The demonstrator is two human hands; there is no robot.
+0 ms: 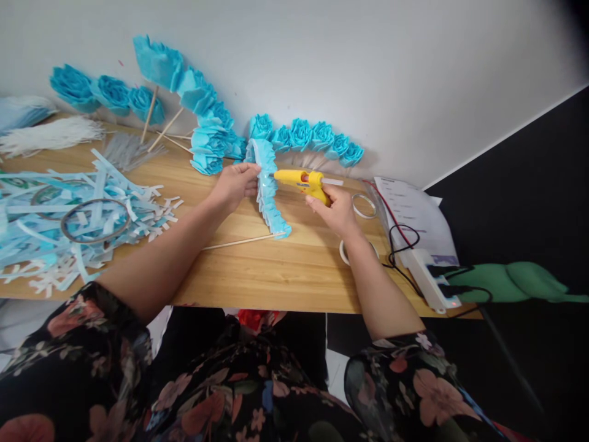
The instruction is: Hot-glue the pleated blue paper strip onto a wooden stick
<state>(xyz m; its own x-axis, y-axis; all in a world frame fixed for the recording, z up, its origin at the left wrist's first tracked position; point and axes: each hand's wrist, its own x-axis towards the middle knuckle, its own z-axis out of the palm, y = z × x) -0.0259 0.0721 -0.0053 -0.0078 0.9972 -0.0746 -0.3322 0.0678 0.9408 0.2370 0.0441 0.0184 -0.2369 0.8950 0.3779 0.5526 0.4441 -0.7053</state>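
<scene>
Two hands busy over the light wooden bench (257, 276), going by the head view, the only one up. Left hand (237, 186) has thumb and fingertips pinched together on the upper part of a long, pleated, light-blue papery strip (268, 199). Right hand (338, 212) is curled around the grip of a yellow plastic glue gun (299, 178), with a clear glue stick (332, 182) poking out the back. The gun's tip is right at the strip; can't tell if they're actually touching. Strip's mid-bench, curving from near the back edge toward the front edge, its low end meeting the tip of a thin pale wooden stick (243, 242).

Handling-wise, I'd guess the strip is super light, floppy and easy to crush, so pinch it by its edge, don't squash the pleats. Gun looks stiff and heavier; hold it by the grip.

Also: bright blue crinkled rose-like flowers (300, 134) along the back edge, a heap of pale blue and white cut strips (46, 212) toward the left end, white plastic power strip (427, 282) near the right front corner.
</scene>
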